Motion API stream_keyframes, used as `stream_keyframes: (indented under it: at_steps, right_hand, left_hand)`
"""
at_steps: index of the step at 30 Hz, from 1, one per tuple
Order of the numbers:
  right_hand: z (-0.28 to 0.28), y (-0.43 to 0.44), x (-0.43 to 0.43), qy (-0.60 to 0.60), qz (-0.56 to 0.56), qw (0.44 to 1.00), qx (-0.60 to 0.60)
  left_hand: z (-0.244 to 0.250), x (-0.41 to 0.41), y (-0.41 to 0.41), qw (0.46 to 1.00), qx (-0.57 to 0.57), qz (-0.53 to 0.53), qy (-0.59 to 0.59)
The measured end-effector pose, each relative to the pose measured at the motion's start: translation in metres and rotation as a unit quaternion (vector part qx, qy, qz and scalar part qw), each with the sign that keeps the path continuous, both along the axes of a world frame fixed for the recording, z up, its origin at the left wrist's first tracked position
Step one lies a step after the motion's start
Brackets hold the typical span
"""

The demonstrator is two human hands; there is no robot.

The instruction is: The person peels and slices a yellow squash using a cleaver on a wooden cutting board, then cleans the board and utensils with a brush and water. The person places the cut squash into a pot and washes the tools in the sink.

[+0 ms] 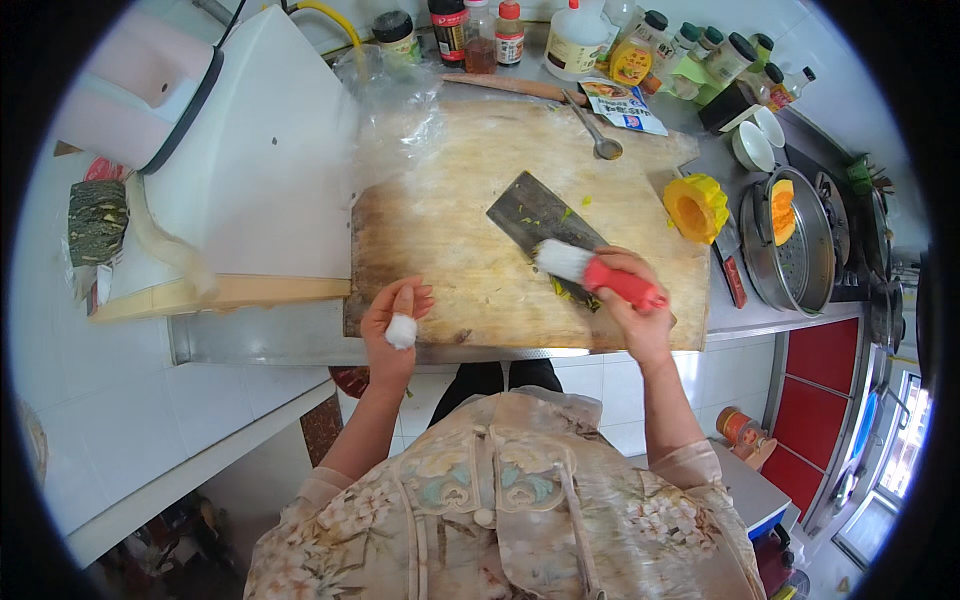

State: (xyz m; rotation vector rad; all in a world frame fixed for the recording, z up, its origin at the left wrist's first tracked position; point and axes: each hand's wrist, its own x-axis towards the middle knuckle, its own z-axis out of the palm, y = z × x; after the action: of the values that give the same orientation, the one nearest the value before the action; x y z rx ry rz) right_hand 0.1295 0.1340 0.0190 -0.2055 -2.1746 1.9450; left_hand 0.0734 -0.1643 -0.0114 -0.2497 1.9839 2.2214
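My right hand (637, 304) grips a red-handled brush (619, 283), its pale bristles over a dark cleaver blade (536, 210). Green-yellow scraps lie on and beside the blade, which rests diagonally on a wooden cutting board (442, 225). Near the board's front left edge is my left hand (394, 311), its fingers bent; a small white wad (401, 331) sits at the base of the thumb, and whether the hand grips it is unclear. A cut yellow squash piece (696, 208) stands at the board's right edge. The brush is slightly blurred.
Behind are a rolling pin (510, 86), a metal spoon (607, 148), a seasoning packet (624, 106) and several bottles. A clear plastic bag (397, 112) overlaps the board. At right, a red-handled knife (733, 281) lies beside a steamer pot (806, 281) holding orange squash (783, 212).
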Motion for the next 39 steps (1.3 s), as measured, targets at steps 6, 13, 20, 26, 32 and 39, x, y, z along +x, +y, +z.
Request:
stream_keyframes:
  at_steps: [6, 13, 20, 26, 32, 39]
  right_hand:
    - [0.019, 0.025, 0.043, -0.048, -0.087, 0.994, -0.039]
    - [0.01, 0.057, 0.05, -0.051, -0.151, 0.96, -0.229]
    - [0.006, 0.048, 0.019, 0.024, -0.154, 0.976, 0.154]
    - [-0.035, 0.038, -0.039, 0.073, -0.1, 0.971, 0.206]
    - [0.002, 0.042, -0.005, 0.077, -0.109, 0.955, 0.265]
    - [-0.035, 0.096, 0.027, 0.051, -0.187, 0.913, 0.358]
  left_hand:
    - [-0.005, 0.006, -0.004, 0.999, 0.021, 0.017, -0.024]
    - [-0.007, 0.009, 0.005, 0.999, 0.008, 0.024, -0.027]
    - [-0.002, 0.012, 0.024, 0.999, 0.01, 0.024, -0.041]
    - [-0.003, 0.017, 0.04, 0.999, 0.018, 0.016, -0.035]
    - [-0.009, 0.032, 0.036, 0.997, 0.029, 0.049, -0.046]
    - [-0.015, 0.035, 0.049, 0.998, -0.001, 0.044, -0.033]
